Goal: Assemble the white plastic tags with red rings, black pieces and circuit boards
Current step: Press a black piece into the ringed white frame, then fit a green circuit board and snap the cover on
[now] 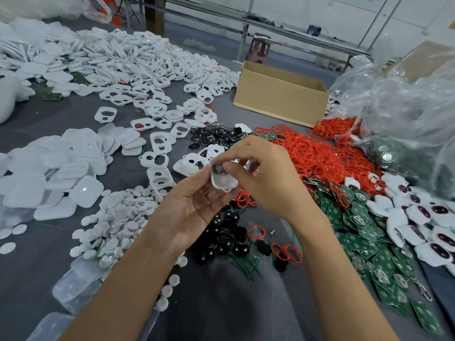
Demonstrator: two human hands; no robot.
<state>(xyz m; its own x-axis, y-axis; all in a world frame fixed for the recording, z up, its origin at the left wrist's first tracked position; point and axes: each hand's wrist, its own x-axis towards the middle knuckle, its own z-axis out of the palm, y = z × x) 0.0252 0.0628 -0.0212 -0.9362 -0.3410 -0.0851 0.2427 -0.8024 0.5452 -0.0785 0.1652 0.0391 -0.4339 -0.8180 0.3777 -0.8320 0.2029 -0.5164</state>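
Head view. The tag (222, 179) is held above the table (234, 311), cradled on the curled fingertips of the left hand (194, 210), palm up. Its upper end is pinched by the right hand (266, 178), thumb pressed on its face and fingers bent over it.

Tag: white, glossy, rounded shell; detail blurred.

Black pieces (226, 235): round, shiny, heaped below the hands.

Red rings (317, 156): thin loops, tangled, at right.

Circuit boards (357, 217): green, flat, piled alongside.

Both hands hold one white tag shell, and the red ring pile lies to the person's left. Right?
No. In the head view the red ring pile lies to the right; left hand and right hand hold the white tag shell.
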